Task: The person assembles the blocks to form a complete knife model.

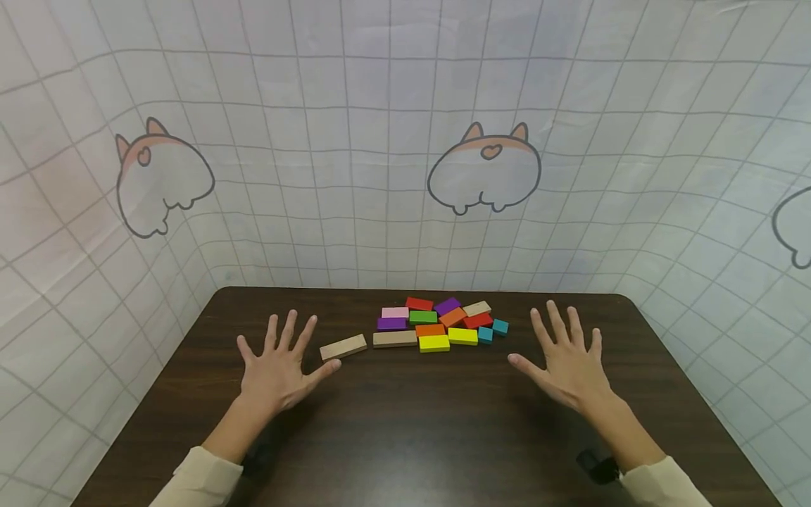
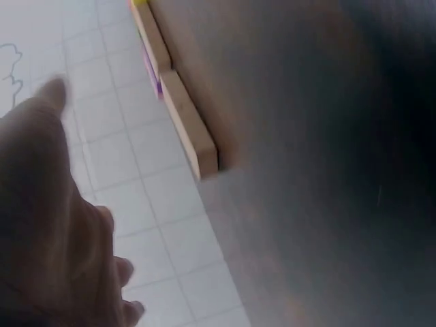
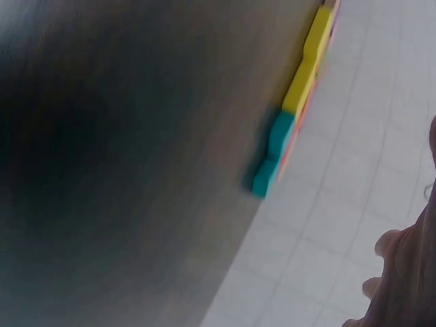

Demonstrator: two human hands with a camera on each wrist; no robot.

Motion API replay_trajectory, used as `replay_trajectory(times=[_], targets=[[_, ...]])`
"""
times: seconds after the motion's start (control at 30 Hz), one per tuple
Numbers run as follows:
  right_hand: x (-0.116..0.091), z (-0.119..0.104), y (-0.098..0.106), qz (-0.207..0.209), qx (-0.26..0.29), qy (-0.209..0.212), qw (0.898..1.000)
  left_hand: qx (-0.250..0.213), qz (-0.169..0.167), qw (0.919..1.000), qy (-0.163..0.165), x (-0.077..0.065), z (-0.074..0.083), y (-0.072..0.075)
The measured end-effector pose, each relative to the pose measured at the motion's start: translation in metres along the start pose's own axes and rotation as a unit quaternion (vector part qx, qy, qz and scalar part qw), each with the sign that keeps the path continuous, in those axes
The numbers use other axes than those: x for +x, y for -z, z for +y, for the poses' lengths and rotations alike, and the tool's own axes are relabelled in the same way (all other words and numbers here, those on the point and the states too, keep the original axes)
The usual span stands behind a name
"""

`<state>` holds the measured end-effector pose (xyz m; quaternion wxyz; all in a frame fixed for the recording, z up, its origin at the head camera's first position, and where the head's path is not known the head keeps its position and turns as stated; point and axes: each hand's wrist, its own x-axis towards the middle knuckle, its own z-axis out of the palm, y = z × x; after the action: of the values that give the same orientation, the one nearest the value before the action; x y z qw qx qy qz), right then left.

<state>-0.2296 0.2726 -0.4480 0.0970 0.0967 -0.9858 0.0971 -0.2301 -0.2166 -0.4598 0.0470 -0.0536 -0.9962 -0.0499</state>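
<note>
My left hand (image 1: pixel 277 373) is spread over the left side of the table, fingers straight and holding nothing. Nearest to it lies a plain wooden block (image 1: pixel 343 347), just beyond the thumb. My right hand (image 1: pixel 572 370) mirrors it on the right, fingers fanned, palm down and holding nothing. Between the hands, farther back, sits a cluster of coloured blocks: a long wooden block (image 1: pixel 395 339), yellow blocks (image 1: pixel 434 343), a green block (image 1: pixel 423 317), a pink block (image 1: pixel 395 313), purple, red and orange ones. Small teal blocks (image 1: pixel 485 335) stand at the cluster's right end, nearest the right hand.
The dark wooden table (image 1: pixel 405 422) has rounded far corners. A white grid-patterned cloth (image 1: pixel 380 141) with cartoon animal drawings hangs behind the table and along both sides. A small black object (image 1: pixel 598 466) shows beneath the right wrist.
</note>
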Motion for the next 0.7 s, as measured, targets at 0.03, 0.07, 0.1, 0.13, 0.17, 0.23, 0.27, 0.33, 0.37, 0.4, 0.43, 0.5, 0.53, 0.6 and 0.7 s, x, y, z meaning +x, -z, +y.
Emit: replay_trajectory(times=[0.03, 0.07, 0.1, 0.13, 0.17, 0.23, 0.27, 0.33, 0.37, 0.4, 0.43, 0.5, 0.53, 0.6, 0.7], targets=[[-0.001, -0.004, -0.003, -0.004, 0.005, 0.001, 1.0, -0.002, -0.005, 1.0, -0.001, -0.002, 0.003, -0.002], [-0.001, -0.008, -0.007, -0.008, 0.011, 0.002, 1.0, -0.004, -0.013, 0.9999, -0.003, -0.003, 0.005, -0.004], [-0.001, -0.012, -0.011, -0.012, 0.019, 0.005, 1.0, -0.006, -0.018, 0.9998, -0.004, -0.003, 0.007, -0.006], [-0.001, -0.017, -0.014, -0.015, 0.025, 0.008, 1.0, -0.008, -0.022, 0.9997, -0.007, -0.004, 0.008, -0.007], [0.0, -0.021, -0.017, -0.016, 0.032, 0.012, 0.999, -0.009, -0.025, 0.9996, -0.008, -0.003, 0.009, -0.009], [0.001, -0.029, -0.023, -0.018, 0.047, 0.021, 0.999, -0.011, -0.033, 0.9994, -0.01, -0.002, 0.011, -0.012], [0.002, -0.033, -0.025, -0.016, 0.055, 0.028, 0.998, -0.014, -0.035, 0.9992, -0.01, -0.001, 0.011, -0.014], [0.004, -0.04, -0.029, -0.018, 0.072, 0.038, 0.997, -0.022, -0.03, 0.9992, -0.013, 0.003, 0.011, -0.016], [0.006, -0.043, -0.031, -0.019, 0.082, 0.043, 0.996, -0.028, -0.028, 0.9991, -0.015, 0.005, 0.01, -0.018], [0.007, -0.045, -0.033, -0.023, 0.095, 0.049, 0.994, -0.037, -0.025, 0.9988, -0.018, 0.007, 0.009, -0.018], [0.009, -0.048, -0.034, -0.027, 0.11, 0.054, 0.992, -0.049, -0.021, 0.9984, -0.022, 0.01, 0.008, -0.018], [0.014, -0.053, -0.038, -0.04, 0.143, 0.063, 0.987, -0.077, -0.015, 0.9964, -0.033, 0.015, 0.005, -0.019], [0.016, -0.056, -0.04, -0.046, 0.161, 0.068, 0.984, -0.094, -0.014, 0.9948, -0.038, 0.017, 0.004, -0.019], [0.021, -0.061, -0.042, -0.057, 0.194, 0.077, 0.976, -0.128, -0.011, 0.9905, -0.048, 0.022, 0.002, -0.018], [0.03, -0.07, -0.046, -0.073, 0.236, 0.084, 0.965, -0.17, -0.01, 0.9839, -0.056, 0.029, -0.002, -0.018]])
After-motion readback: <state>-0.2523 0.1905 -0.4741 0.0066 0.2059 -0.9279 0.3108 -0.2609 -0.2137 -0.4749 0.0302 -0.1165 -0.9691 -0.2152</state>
